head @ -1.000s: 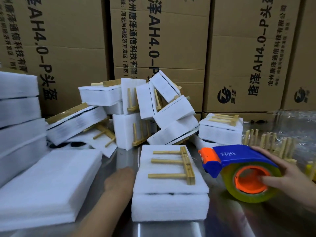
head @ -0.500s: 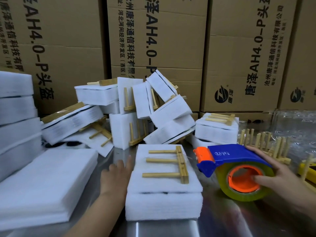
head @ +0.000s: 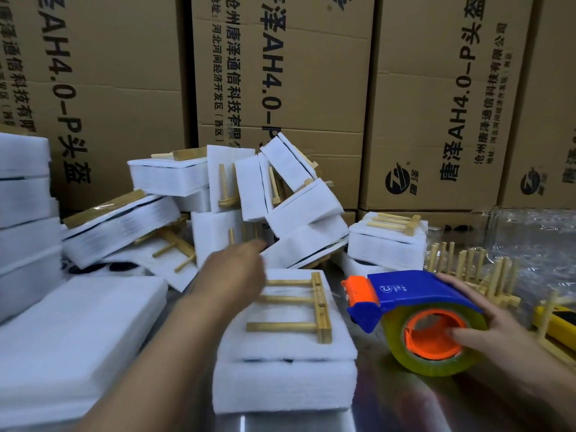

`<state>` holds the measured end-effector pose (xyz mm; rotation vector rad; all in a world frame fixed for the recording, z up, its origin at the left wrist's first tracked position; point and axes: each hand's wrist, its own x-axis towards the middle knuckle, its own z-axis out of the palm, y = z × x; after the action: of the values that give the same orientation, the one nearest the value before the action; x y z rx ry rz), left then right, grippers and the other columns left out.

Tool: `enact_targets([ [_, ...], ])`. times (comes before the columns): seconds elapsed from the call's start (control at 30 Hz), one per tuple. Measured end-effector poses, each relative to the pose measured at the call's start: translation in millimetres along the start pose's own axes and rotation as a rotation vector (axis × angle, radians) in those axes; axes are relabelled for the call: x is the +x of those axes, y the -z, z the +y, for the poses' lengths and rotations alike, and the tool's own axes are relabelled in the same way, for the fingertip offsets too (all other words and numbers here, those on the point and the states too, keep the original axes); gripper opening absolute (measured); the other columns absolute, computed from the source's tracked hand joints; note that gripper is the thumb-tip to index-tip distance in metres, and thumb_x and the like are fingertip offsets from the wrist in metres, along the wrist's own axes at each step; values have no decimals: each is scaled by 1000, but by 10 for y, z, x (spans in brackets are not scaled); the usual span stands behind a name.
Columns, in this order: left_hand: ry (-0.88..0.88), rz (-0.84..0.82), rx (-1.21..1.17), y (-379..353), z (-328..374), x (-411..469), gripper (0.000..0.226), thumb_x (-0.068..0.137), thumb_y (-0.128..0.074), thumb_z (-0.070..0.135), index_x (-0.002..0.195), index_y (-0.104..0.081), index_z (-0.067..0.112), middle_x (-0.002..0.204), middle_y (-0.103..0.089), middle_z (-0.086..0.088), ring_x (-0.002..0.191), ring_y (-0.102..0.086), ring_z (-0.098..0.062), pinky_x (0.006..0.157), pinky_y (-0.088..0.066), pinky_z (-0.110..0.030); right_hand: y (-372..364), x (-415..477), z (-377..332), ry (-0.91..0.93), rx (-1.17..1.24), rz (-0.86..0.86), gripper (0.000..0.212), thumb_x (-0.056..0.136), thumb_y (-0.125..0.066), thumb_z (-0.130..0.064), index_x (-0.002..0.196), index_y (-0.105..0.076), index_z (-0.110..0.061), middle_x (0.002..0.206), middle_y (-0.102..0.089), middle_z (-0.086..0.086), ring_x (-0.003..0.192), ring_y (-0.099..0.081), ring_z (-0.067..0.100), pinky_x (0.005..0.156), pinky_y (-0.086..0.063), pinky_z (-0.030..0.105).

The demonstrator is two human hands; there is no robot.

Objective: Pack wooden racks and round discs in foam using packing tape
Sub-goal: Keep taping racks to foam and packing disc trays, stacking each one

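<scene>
One white foam bundle [head: 280, 381], two thick layers with a dark edge showing between them, sits near the table's [head: 405, 406] front edge, at its middle. On top lies one pale wooden rack [head: 321, 310] with three pegs pointing left.

The left hand [head: 237, 269] hovers over the bundle's far left corner. It is blurred; its fingers look stretched out and grip nothing.

The right hand [head: 501, 335] holds the one blue-and-orange tape dispenser [head: 414, 297] just right of the bundle, fingers over the blue top and thumb in the orange core of its yellowish tape roll.

At the table's left edge lies one stack of flat white foam sheets [head: 71, 332]. Along the far edge is a heap of about a dozen taped foam packs [head: 299, 210]; overlap prevents an exact count. Two dark round discs [head: 120, 266] lie by the heap. Loose wooden racks [head: 467, 269], too tangled to count, stand toward the right edge. Four columns of brown cardboard boxes [head: 311, 73] rise behind.
</scene>
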<state>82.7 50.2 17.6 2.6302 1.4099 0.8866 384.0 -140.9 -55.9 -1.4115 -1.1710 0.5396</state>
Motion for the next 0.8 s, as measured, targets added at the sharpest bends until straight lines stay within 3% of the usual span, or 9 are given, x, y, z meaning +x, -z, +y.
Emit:
enact_targets([
  [0.1, -178, -165, -176, -159, 467, 22, 54, 98, -28, 49, 148, -19, 33, 153, -30, 3, 139, -30, -21, 110, -24, -38, 14, 1, 11, -1, 5, -7, 86, 73, -61, 17, 115, -57, -58, 117, -60, -3, 88, -70, 24, 63, -58, 30],
  [0.17, -184, -352, -129, -389, 557, -10, 57, 98, -20, 51, 151, -10, 29, 158, -13, 5, 145, -11, -15, 116, -7, -40, 25, -3, 26, 3, 3, -9, 86, 71, -63, 16, 116, -57, -57, 118, -60, -3, 89, -70, 24, 64, -58, 31],
  [0.23, -150, -446, -104, -552, 514, -18, 58, 99, -16, 50, 151, -7, 26, 159, -6, 6, 146, -2, -12, 116, -1, -42, 31, -4, 21, 3, -6, -25, 87, 71, -64, 15, 116, -56, -59, 118, -59, -4, 90, -70, 23, 65, -58, 31],
  [0.37, -148, -482, -61, -613, 480, 27, 58, 99, -16, 48, 151, -6, 25, 159, -1, 5, 146, 2, -12, 116, 0, -42, 95, -14, -56, 39, -104, -72, 88, 75, -65, 14, 115, -53, -63, 114, -61, -8, 90, -69, 19, 65, -58, 28],
  [0.53, -197, -481, -21, -634, 470, 43, 54, 101, -13, 41, 151, -12, 22, 160, -2, 5, 146, 1, -14, 116, -3, -46, 256, 27, -299, 101, -211, -165, 89, 78, -64, 10, 120, -46, -66, 104, -62, -26, 95, -67, 15, 69, -57, 23],
  [0.7, -189, -489, -34, -633, 457, 48, 54, 101, -12, 41, 151, -4, 23, 159, 2, 4, 146, 4, -14, 116, -1, -44, 382, 75, -416, 102, -273, -197, 89, 78, -65, 9, 125, -44, -64, 110, -59, -30, 97, -67, 14, 69, -56, 22],
  [0.8, -165, -485, -73, -651, 453, 52, 54, 101, -13, 42, 151, -3, 25, 159, 1, 5, 146, 4, -13, 116, 0, -43, 528, 40, -407, 61, -305, -172, 89, 69, -72, -4, 130, -40, -61, 116, -57, -28, 98, -67, 14, 68, -58, 26],
])
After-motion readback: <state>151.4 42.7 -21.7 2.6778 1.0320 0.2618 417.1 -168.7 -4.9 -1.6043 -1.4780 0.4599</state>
